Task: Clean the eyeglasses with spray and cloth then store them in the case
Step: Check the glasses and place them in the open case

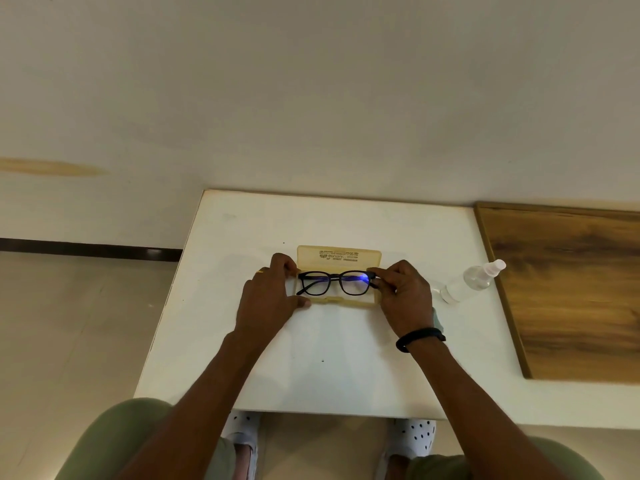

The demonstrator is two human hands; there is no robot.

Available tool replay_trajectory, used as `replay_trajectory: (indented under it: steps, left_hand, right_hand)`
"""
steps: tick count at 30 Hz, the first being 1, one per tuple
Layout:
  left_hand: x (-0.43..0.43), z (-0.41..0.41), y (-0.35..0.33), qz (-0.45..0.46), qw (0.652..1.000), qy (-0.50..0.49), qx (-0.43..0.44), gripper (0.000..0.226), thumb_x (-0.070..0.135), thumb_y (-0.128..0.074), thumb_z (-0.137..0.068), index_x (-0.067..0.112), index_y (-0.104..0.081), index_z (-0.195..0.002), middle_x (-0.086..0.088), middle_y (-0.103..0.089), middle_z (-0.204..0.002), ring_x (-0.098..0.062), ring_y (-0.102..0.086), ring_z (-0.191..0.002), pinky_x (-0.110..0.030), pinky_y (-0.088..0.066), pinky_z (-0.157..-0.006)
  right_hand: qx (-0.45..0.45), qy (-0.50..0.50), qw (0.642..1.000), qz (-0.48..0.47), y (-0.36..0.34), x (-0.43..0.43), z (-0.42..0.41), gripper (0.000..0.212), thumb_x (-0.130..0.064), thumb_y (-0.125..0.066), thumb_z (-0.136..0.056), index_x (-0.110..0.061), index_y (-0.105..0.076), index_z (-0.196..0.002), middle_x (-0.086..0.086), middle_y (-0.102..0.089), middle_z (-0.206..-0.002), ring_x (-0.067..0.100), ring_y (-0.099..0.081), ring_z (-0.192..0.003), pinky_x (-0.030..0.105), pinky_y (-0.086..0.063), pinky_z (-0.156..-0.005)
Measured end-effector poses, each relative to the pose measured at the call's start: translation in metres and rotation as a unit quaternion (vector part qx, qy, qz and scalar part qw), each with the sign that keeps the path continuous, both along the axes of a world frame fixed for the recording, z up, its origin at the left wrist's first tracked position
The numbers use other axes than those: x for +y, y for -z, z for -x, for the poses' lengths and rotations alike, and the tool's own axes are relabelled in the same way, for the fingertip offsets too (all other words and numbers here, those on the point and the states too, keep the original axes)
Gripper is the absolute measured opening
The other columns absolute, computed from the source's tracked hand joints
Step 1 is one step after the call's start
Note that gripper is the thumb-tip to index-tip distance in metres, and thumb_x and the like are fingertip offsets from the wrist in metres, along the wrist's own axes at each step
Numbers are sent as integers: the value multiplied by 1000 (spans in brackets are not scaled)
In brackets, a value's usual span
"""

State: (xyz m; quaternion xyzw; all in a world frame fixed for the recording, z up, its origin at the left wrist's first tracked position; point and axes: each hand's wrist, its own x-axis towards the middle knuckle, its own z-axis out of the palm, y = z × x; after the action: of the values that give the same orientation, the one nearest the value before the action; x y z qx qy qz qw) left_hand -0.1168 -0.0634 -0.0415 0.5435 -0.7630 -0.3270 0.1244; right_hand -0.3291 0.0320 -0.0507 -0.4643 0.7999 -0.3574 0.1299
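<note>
Black-framed eyeglasses [336,283] sit in or just over the bottom half of an open yellowish translucent case [338,258], whose lid stands up behind them. My right hand [403,296] pinches the frame's right corner. My left hand [272,296] grips the case's left end, thumb on its front edge. A clear spray bottle [471,282] lies on its side to the right of my right hand. A bit of pale cloth [437,321] shows under my right wrist, mostly hidden.
The white table [242,237] holds everything; its left edge drops to a tiled floor. A brown wooden panel [571,289] lies at the right. My knees and white shoes show below the table's near edge. A wall stands behind.
</note>
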Motion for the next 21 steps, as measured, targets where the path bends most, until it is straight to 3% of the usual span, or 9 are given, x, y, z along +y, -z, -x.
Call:
replay_trajectory:
  steps: [3, 8, 12, 21]
  left_hand:
    - [-1, 1, 0, -1, 1000, 0, -5, 66, 33, -89, -65, 23, -43, -111, 5, -66, -112, -22, -61, -104, -42, -49, -89]
    - [-1, 0, 0, 12, 1000, 9, -7, 65, 34, -90, -65, 23, -44, -110, 6, -65, -110, -21, -62, -104, -44, -50, -89]
    - [0, 0, -1, 18, 1000, 13, -14, 65, 36, -89, -65, 24, -43, -109, 7, -65, -110, -21, -62, -102, -44, -50, -88]
    - [0, 2, -4, 11, 1000, 13, -5, 65, 31, -89, -66, 24, -42, -109, 6, -66, -112, -22, -62, -104, -42, -50, -88]
  right_hand:
    - [47, -46, 997, -25, 0, 4, 4, 29, 2, -62, -88, -13, -76, -109, 1, -59, -85, 21, -63, -79, 27, -51, -68]
    - [118, -98, 986, -58, -1, 7, 6, 32, 1, -60, -87, -12, -74, -113, 5, -64, -88, 30, -65, -79, 37, -52, -61]
    - [101, -76, 991, -41, -3, 7, 6, 22, -2, -63, -86, -12, -77, -101, 4, -68, -87, 30, -66, -79, 38, -53, -62]
    - [49, -51, 996, -49, 0, 5, 7, 17, -9, -65, -86, -19, -78, -93, -5, -65, -86, 20, -64, -79, 36, -52, -62]
